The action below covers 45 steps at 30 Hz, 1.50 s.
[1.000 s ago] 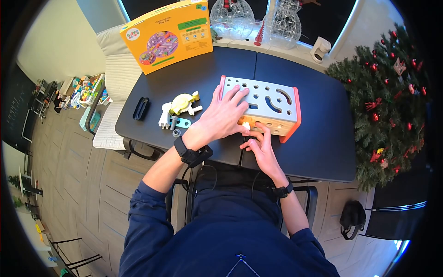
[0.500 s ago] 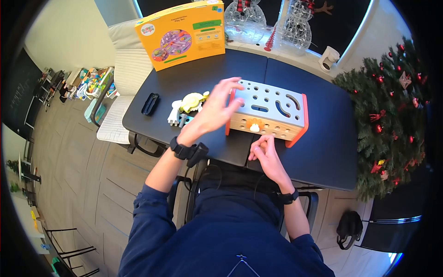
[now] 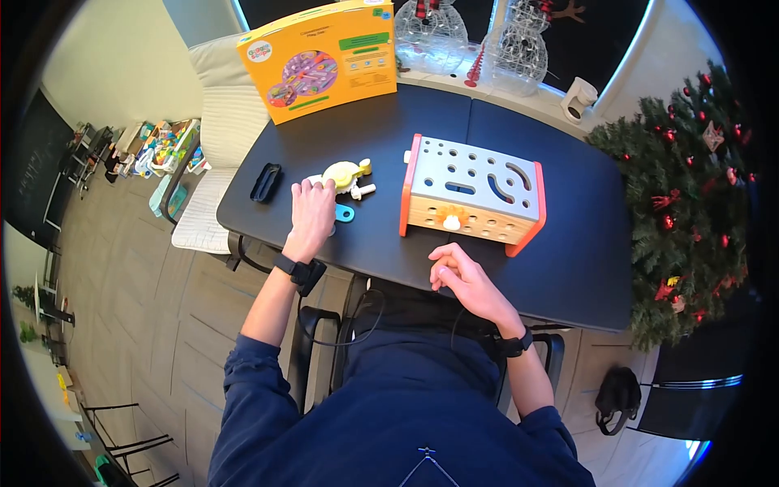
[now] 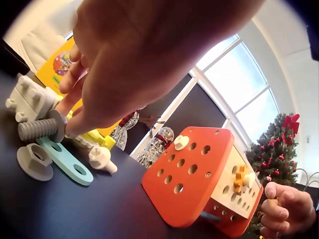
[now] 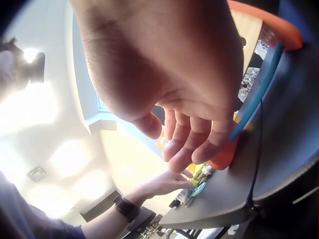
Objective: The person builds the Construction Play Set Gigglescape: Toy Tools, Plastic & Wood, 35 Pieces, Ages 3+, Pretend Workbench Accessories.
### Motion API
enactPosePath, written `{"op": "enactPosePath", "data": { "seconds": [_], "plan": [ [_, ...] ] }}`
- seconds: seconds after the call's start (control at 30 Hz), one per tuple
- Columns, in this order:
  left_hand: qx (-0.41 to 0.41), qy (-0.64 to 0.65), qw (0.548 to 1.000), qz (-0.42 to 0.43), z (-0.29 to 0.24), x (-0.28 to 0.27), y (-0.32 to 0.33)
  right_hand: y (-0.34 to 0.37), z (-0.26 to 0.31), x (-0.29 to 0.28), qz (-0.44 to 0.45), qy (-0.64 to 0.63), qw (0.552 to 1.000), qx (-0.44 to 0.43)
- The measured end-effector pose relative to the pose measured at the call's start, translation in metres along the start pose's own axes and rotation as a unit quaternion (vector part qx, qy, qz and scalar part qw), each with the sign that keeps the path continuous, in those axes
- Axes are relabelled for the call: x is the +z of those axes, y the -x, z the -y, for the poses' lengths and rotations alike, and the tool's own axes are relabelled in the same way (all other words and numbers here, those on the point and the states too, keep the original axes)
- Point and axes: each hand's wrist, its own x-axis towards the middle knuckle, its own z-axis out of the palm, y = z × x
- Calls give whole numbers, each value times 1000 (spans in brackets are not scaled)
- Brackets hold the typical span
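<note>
The hands are well apart. The left hand (image 3: 312,217) reaches down at the left of the tabletop (image 3: 369,247), fingers bent, its thumb and a finger touching the head of a grey bolt (image 4: 37,130); whether they pinch it, I cannot tell. Close about that hand lie a white ridged block (image 4: 30,97), a grey nut (image 4: 35,163), a teal strip (image 3: 345,213) with holes, a white bolt (image 4: 102,159) and a yellow piece (image 3: 345,173). The right hand (image 3: 475,280) hangs over the near edge, fingers loosely curled with gaps between them, holding nothing. Just beyond it, right of centre, stands a toy workbench (image 3: 479,180) with a grey perforated top and red ends; an orange gear (image 4: 239,180) with a white bolt head at its centre sits on its near wooden side. A black tray (image 3: 265,183) lies at the far left, and a yellow "Construction Play Set" box (image 3: 365,57) stands behind. Beyond the tabletop are a cream chair (image 3: 207,146) at left, wire snowmen (image 3: 519,57) by the window, and a decorated Christmas tree (image 3: 669,219) at right. A black bag (image 3: 618,398) rests on the floor (image 3: 211,325), near right.
</note>
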Motion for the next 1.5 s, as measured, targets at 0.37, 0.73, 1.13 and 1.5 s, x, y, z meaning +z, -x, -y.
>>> {"op": "enactPosePath", "data": {
  "seconds": [0.37, 0.73, 1.13, 1.5],
  "plan": [
    [-65, 133, 988, 34, 9, -31, 13, 12, -5, -10, -14, -14, 1000, 12],
    [-16, 88, 995, 50, -2, -11, 23, 13, -3, -8, -6, -9, 1000, 23],
    [142, 351, 920, -99, -65, -109, 28, 15, 15, -11, -46, -7, 999, -25],
    [331, 417, 838, -122, -162, -112, 32, 42, 32, -23, -194, 122, 968, -98]
  ]
}}
